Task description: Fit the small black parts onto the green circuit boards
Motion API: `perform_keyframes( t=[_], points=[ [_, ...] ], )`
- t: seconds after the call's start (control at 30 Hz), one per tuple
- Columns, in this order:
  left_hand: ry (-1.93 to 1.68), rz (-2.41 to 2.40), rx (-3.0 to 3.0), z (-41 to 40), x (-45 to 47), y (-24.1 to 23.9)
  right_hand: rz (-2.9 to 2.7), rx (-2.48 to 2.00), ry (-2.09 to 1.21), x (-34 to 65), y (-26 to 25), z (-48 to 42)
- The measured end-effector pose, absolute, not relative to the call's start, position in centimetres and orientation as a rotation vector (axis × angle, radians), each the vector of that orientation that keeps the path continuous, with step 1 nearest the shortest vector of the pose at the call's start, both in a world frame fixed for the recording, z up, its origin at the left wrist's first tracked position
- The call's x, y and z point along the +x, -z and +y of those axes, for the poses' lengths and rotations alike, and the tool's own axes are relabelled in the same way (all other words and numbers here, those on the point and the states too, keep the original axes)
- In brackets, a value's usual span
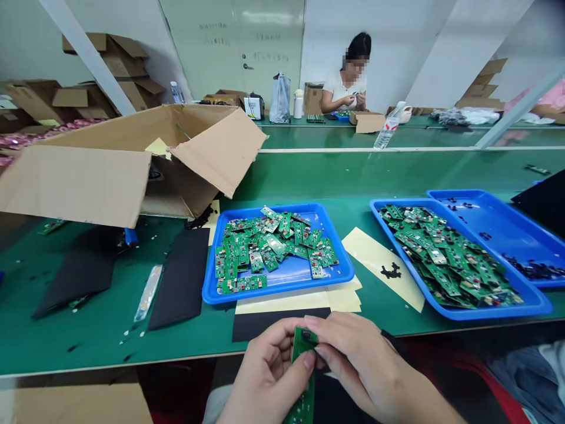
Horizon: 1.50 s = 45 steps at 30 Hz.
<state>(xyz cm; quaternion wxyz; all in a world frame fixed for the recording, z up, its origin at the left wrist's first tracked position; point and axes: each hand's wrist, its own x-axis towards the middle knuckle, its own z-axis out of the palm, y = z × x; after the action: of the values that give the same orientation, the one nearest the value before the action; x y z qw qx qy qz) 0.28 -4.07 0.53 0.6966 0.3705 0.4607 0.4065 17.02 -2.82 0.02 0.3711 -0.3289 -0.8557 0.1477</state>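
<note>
The green table (353,176) is carrying everything, and I am taking the middle blue tray (212,291) as the landmark. Behind this tray and to its left, a big cardboard box (110,171) is lying on its side with the flaps open toward the person, probably so that stock can be reached without standing up. To the right of the tray, a second blue tray (541,306) is holding a thicker heap of green boards, and a third tray (445,194) is sitting just beyond it with only small black parts. The landmark tray itself is holding circuit boards (273,244) in a loose pile.

Left of the tray, black sheets (180,280) are lying flat. Under its near edge, yellow backing papers (282,303) are sticking out, and one more yellow paper (375,259) with a black piece on it is lying between the two trays.

In front of the tray, just off the table edge, both hands are meeting over one narrow circuit board (303,377). The left hand (265,377) is pinching it by the side, holding it upright. The right hand (366,365) is pressing with its fingertips on the top end, where a small black part (306,336) is sitting, apparently to seat it. Holding it close to the body is giving a steady view.

Far behind the tray, another person (346,82) is working at a separate table.
</note>
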Motion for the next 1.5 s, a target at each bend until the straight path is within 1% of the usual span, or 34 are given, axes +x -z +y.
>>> perform_keyframes(
  t=[0.23, 0.4, 0.63, 0.87, 1.03, 1.33, 1.5],
  points=[
    [-0.915, 1.002, 0.980, -3.9, 0.0, 0.2, -2.194, -0.860, -0.420, 17.2, 0.4, -2.9],
    [-0.941, 1.006, 1.064, -3.8, -0.1, 0.6, -2.223, -0.871, -0.327, 17.1, 0.4, -2.9],
    [-1.016, 1.106, 0.997, -4.0, 0.7, -0.3, -2.225, -0.872, -0.210, 17.0, 0.4, -2.9],
    [-1.056, 1.108, 0.979, -4.0, 0.8, -0.2, -2.242, -0.867, -0.213, 17.2, 0.3, -2.9],
    [-0.986, 1.077, 0.984, -3.1, 0.1, -0.3, -2.203, -0.842, -0.227, 17.4, 0.4, -3.0],
    [-1.050, 1.011, 1.052, -3.9, 0.1, 1.5, -2.330, -0.722, -0.189, 18.0, 0.4, -2.5],
    [-1.042, 1.054, 0.957, -4.0, 0.7, 0.1, -2.344, -0.758, -0.175, 17.9, 0.4, -2.3]
  ],
)
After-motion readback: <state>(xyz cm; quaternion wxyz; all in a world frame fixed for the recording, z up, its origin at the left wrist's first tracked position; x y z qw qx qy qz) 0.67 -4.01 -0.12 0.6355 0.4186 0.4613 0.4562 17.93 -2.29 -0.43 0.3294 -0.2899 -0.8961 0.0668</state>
